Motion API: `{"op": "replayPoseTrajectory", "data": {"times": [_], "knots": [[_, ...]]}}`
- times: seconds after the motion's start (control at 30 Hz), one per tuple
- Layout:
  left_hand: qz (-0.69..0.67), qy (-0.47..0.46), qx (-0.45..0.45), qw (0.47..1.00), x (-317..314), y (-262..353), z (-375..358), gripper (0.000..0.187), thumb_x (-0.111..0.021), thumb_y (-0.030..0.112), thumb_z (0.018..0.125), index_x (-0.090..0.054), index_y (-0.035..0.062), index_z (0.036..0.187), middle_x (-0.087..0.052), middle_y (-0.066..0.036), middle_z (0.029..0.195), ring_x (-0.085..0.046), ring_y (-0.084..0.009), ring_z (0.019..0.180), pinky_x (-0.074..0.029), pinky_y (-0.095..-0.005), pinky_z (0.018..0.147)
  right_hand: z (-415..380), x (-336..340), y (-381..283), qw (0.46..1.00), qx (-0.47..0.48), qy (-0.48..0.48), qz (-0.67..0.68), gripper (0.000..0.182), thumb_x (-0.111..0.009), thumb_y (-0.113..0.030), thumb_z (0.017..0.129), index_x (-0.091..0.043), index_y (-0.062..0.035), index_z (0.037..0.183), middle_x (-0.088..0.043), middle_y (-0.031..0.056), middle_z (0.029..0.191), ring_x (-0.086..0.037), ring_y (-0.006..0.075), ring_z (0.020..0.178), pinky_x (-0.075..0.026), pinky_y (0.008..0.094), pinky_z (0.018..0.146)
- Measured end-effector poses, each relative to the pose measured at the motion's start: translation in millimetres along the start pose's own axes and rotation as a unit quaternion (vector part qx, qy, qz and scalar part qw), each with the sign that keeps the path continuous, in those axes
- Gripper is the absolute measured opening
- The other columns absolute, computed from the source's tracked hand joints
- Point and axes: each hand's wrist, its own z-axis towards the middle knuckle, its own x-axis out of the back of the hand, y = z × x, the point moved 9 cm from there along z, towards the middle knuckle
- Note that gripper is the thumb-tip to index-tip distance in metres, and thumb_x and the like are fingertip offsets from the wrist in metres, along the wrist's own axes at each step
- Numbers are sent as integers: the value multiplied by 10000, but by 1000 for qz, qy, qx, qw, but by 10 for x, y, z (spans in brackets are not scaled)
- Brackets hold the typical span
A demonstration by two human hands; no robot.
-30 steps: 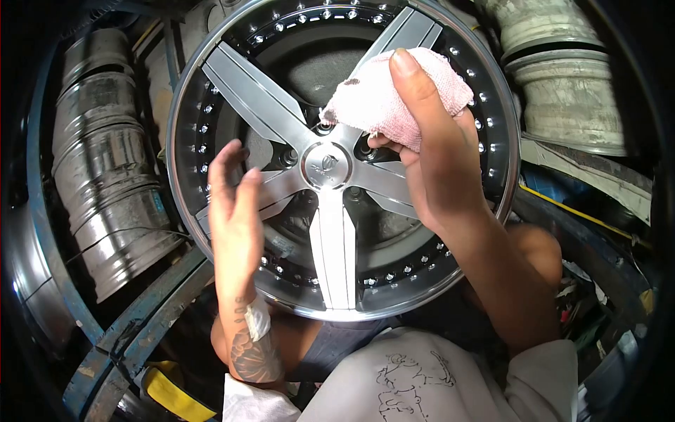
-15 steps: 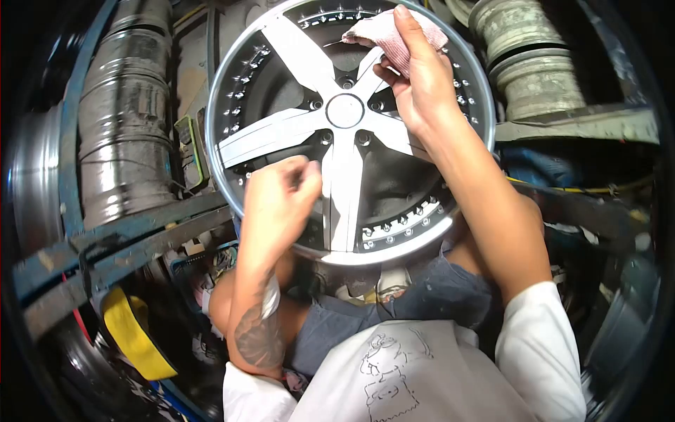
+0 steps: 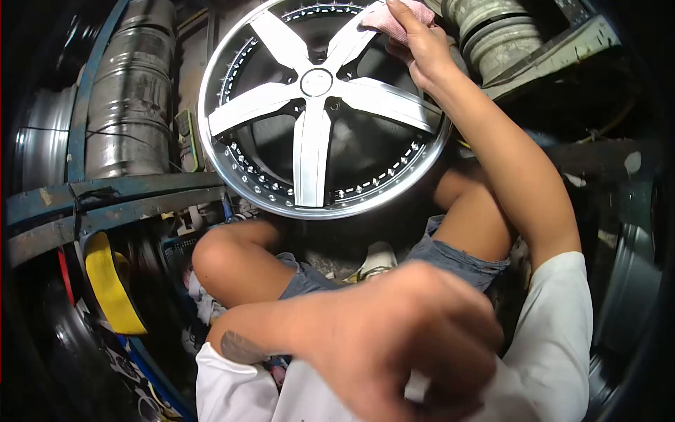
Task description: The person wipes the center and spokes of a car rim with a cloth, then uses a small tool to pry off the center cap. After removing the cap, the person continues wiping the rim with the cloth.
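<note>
A large alloy wheel rim [image 3: 310,169] with bright silver spokes, a dark barrel and a studded edge is in front of me, between and beyond my knees. My right hand [image 3: 427,53] reaches to its upper right part, closed on a folded pink cloth [image 3: 395,21] that lies against the end of a spoke and the rim edge. My left hand [image 3: 415,330] is close to the camera, in front of my shirt and away from the wheel. It is blurred, with the fingers curled inward; anything inside them is hidden.
Stacked metal wheel barrels [image 3: 133,91] stand at the left, and more grey rims [image 3: 496,42] at the upper right. A blue metal frame [image 3: 126,186] runs along the left. A yellow strip [image 3: 109,285] hangs below it. A green-edged object [image 3: 188,141] leans beside the wheel.
My left hand has moved from the wheel's lower left back towards my chest and the camera. My right hand keeps the cloth at the wheel's upper right. The view has shifted.
</note>
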Motion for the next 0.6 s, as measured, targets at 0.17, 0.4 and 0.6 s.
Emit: {"op": "replayPoseTrajectory", "data": {"times": [0.17, 0.4, 0.6], "knots": [[12, 74, -153, 985, 22, 120, 39, 244, -681, 140, 730, -510, 105, 560, -440, -22, 507, -482, -160, 450, -390, -235, 414, 170, -407, -62, 989, 43, -136, 28, 177, -583, -216, 910, -575, -80, 1022, -628, 6, 834, -596, 83, 694, -488, 241, 598], [-90, 118, 115, 982, 1847, 32, -597, 303, -569, 217, 839, -529, 26, 608, -549, -63, 619, -514, -210, 551, -410, -337, 560, 507, -529, 854, 972, -107, -198, -66, 305, -664, -258, 855, -616, -22, 1042, -663, 74, 928, -647, 150, 830, -516, 279, 720], [672, 183, 258, 670, 3465, 157, -812, 254, -640, 182, 805, -569, -8, 958, -579, -146, 947, -555, -319, 866, -444, -371, 776, 630, -699, 885, 950, -67, -265, -148, 301, -673, -174, 839, -616, 33, 1050, -664, 106, 969, -656, 170, 900, -499, 260, 845]]}}
